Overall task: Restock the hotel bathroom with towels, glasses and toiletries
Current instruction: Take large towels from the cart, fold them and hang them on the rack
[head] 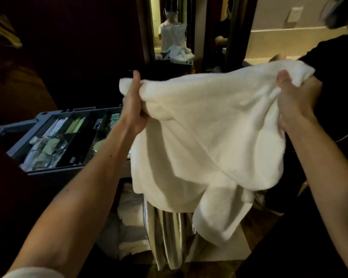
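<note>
Both hands grip white towel point(205, 125) – left hand point(134, 109), right hand point(293, 101).

The scene was dim, with a warm yellowish cast. The far left sank into near-black shadow where nothing could be made out. The strongest light lay on the far right wall point(279, 43) and in the narrow far mirror point(173, 37). The white towel point(205, 125) was the brightest thing near the middle, with softly shadowed folds and a smeared weave. The tray point(58, 169) at left was murky and grainy. Lines bowed toward the edges, the near forearms looked stretched, and the second person point(333, 57) at far right was blurred.
</note>
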Demonstrator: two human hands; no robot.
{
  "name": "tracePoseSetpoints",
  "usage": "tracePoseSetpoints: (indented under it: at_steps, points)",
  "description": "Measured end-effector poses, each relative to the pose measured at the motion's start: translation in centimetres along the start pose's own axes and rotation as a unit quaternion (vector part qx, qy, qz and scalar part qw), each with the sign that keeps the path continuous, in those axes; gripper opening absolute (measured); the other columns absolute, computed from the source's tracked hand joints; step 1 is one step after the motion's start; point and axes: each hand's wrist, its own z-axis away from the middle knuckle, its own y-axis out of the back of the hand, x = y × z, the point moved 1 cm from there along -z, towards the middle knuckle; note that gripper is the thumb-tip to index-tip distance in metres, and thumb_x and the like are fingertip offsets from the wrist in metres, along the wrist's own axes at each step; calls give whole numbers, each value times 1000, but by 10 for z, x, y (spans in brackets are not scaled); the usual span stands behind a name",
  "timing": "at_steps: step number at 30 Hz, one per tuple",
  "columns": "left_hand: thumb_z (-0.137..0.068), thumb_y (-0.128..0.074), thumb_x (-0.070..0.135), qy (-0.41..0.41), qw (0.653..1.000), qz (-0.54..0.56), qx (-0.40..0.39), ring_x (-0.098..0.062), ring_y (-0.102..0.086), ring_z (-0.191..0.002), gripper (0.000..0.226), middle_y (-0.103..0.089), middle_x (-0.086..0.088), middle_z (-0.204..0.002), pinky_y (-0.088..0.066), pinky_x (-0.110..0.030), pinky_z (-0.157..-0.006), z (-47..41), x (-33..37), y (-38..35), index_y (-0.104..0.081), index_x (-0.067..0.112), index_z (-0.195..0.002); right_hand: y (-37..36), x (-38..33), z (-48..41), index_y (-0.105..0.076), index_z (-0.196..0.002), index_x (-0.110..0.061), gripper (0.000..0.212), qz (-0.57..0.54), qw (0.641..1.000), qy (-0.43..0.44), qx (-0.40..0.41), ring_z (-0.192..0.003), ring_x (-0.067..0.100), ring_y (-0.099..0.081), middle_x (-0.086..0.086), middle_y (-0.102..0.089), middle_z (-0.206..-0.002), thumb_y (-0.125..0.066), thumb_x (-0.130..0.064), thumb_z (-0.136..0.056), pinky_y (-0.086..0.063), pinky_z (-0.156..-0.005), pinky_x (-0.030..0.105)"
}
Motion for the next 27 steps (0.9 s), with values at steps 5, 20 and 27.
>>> tracePoseSetpoints:
  at_steps: [5,20,27]
  points:
    - [-96,-53,50,-128,990,-64,9,-30,-65,-113,46,-67,-18,-118,-54,-50,-97,-70,71,-37,-59,10,-118,-33,-20,-44,-61,-126,-16,43,9,999,33,30,-101,5,-65,-8,-67,-114,-63,-40,-90,-54,-91,25]
    - [-103,-35,51,50,715,-696,-48,-16,-60,-63,47,-58,-5,-91,-46,-21,-44,-215,-41,66,-57,12,-117,-146,78,-36,-61,-119,2,44,167,982,-6,-82,-105,34,-63,19,-67,-114,-59,-34,-95,-51,-89,44]
    - [-102,-44,41,-155,842,-516,-23,-20,-61,-82,25,-64,-2,-91,-45,-33,-68,-209,-5,11,-62,27,-92,-130,50,-48,-59,-123,-3,45,98,994,34,-31,-100,18,-64,2,-63,-109,-57,-39,-97,-49,-76,22]
